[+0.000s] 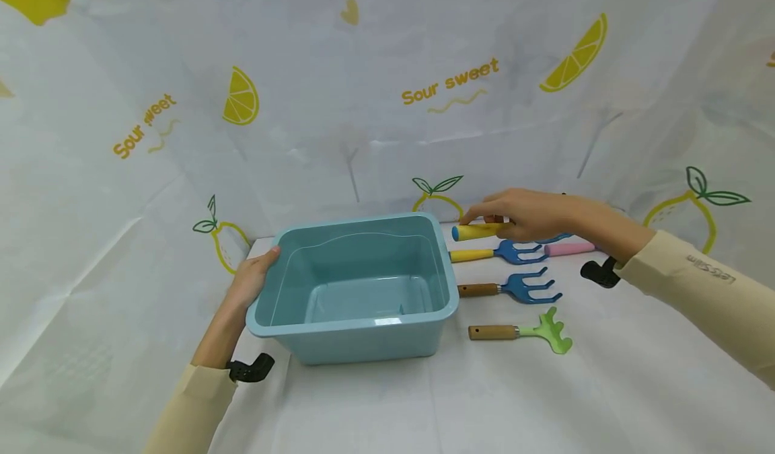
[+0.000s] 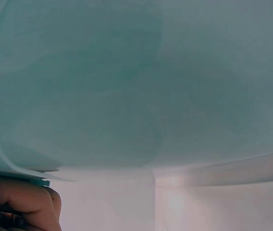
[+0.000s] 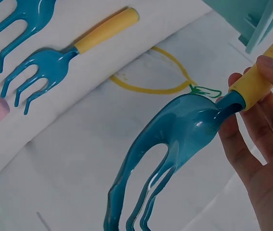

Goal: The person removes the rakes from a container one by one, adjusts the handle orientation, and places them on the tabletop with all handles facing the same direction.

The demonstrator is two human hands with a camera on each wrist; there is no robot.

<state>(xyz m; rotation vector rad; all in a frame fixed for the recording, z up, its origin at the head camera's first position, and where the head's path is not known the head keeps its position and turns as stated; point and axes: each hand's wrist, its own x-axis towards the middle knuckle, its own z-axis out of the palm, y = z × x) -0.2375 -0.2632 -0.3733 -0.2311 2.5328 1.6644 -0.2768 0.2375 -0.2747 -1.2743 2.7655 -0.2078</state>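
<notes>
A light blue plastic basin (image 1: pixel 363 343) stands at the middle of the table. My left hand (image 1: pixel 249 278) grips its left rim, thumb over the edge; in the left wrist view the curled fingers (image 2: pixel 28 199) show under the rim beside the basin wall (image 2: pixel 126 96). My right hand (image 1: pixel 514 212) holds a hand rake by its yellow handle (image 1: pixel 478 232), right of the basin and above the table. In the right wrist view, thumb and fingers pinch this handle, and the blue tined head (image 3: pixel 184 125) points away from the palm.
Right of the basin lie another yellow-handled blue rake (image 1: pixel 514 252), a wooden-handled blue rake (image 1: pixel 523 287) and a wooden-handled green rake (image 1: pixel 547 331). A pink handle (image 1: pixel 569 248) lies partly behind my right wrist. A lemon-print sheet (image 1: pixel 363 138) rises behind the table.
</notes>
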